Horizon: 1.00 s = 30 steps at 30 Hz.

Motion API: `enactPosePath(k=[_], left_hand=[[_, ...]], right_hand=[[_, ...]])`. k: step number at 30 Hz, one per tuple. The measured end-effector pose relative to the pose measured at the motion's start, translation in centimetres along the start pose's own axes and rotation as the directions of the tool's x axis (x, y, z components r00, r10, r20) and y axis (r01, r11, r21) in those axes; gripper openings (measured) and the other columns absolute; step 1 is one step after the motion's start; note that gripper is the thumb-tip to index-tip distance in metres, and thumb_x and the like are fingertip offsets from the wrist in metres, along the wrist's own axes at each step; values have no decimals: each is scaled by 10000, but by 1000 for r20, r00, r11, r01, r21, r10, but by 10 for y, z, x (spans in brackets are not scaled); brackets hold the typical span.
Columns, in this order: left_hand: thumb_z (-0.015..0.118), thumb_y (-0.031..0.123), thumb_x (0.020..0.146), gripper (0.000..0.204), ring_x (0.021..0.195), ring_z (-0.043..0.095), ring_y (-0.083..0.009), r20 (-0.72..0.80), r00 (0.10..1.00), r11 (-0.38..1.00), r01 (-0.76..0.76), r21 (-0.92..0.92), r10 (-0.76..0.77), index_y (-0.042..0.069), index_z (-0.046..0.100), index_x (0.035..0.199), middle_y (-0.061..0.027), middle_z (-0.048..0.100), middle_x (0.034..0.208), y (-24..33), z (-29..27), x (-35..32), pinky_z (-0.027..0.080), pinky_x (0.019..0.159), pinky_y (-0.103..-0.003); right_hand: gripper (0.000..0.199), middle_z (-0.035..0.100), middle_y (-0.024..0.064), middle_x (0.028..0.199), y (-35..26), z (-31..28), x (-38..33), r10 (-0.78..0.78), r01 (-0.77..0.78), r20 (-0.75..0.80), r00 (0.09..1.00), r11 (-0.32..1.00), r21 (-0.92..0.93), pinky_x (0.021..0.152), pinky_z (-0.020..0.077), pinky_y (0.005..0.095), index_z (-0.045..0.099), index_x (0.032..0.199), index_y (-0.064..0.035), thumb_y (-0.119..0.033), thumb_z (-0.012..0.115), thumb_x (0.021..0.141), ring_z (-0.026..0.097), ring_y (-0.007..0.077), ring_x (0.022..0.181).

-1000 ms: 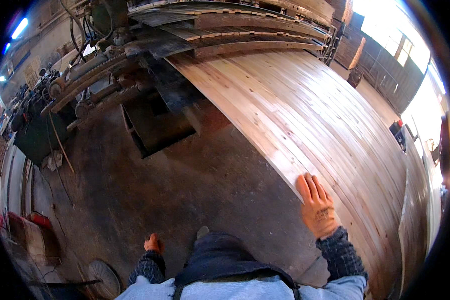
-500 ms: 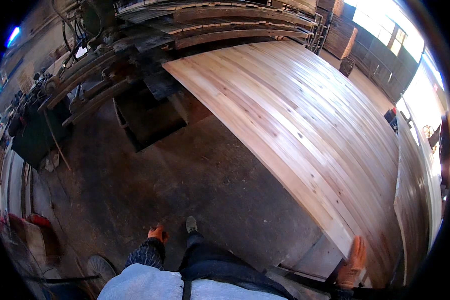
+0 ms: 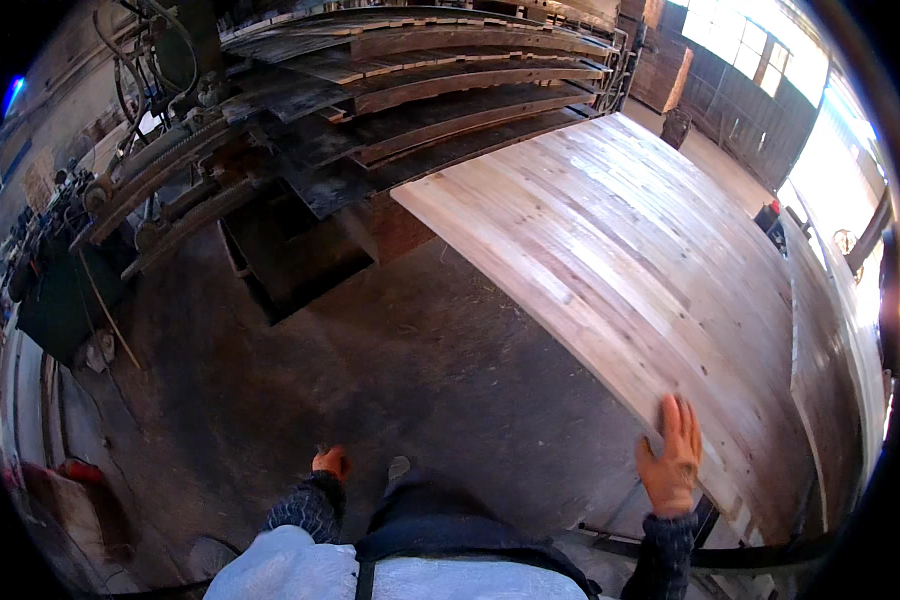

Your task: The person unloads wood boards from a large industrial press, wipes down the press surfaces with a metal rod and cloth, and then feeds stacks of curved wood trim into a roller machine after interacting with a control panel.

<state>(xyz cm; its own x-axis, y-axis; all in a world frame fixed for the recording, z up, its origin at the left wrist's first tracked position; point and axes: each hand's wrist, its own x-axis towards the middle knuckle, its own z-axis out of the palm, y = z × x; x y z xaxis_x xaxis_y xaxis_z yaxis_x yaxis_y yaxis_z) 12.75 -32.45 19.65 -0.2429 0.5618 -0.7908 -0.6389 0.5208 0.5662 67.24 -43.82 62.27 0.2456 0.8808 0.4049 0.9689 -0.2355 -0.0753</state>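
A large pale panel of glued wooden strips (image 3: 630, 270) is seen lying flat to the right of the person, its far end reaching the stacked dark plates of a press machine (image 3: 390, 90). The right hand (image 3: 673, 455) is laid flat on the panel's near left edge, fingers spread wide, nothing gripped. The left hand (image 3: 330, 463) is hung low over the dark concrete floor (image 3: 370, 370); whether it is open or closed cannot be told.

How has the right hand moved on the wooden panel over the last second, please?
Yes. The right hand left the wooden panel, dropped to its near corner, and now lies flat on the panel's near edge again, fingers spread. The camera also moved, so the direction is rough.
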Motion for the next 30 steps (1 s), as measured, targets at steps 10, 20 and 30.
enactPosePath(k=[10, 20, 30], left_hand=[[708, 193, 854, 125, 632, 592, -230, 29, 998, 998, -54, 24, 53, 97, 651, 911, -91, 604, 747, 19, -25, -16, 478, 539, -411], [702, 171, 879, 147, 546, 474, -208, -88, 992, 994, -85, 73, 92, 89, 589, 834, -59, 540, 688, 21, -5, -41, 388, 489, -420], [668, 270, 911, 232, 559, 474, -226, 155, 961, 941, -258, 221, 228, 85, 577, 805, -85, 541, 679, 34, -127, 54, 424, 531, -445]], right_hand=[[623, 537, 133, 1339, -169, 92, 194, -459, 457, -21, 888, 878, 140, 1052, 389, 481, 454, 1387, -123, -207, 664, 806, 478, 308, 1299], [536, 543, 163, 1248, -257, 157, 260, -492, 473, -104, 864, 866, -164, 857, 411, 520, 444, 1375, -51, -193, 582, 877, 504, 331, 1121], [535, 557, 213, 1286, -249, 138, 257, -590, 557, -162, 791, 804, -209, 894, 463, 479, 464, 1369, 20, -163, 564, 876, 570, 348, 1087]])
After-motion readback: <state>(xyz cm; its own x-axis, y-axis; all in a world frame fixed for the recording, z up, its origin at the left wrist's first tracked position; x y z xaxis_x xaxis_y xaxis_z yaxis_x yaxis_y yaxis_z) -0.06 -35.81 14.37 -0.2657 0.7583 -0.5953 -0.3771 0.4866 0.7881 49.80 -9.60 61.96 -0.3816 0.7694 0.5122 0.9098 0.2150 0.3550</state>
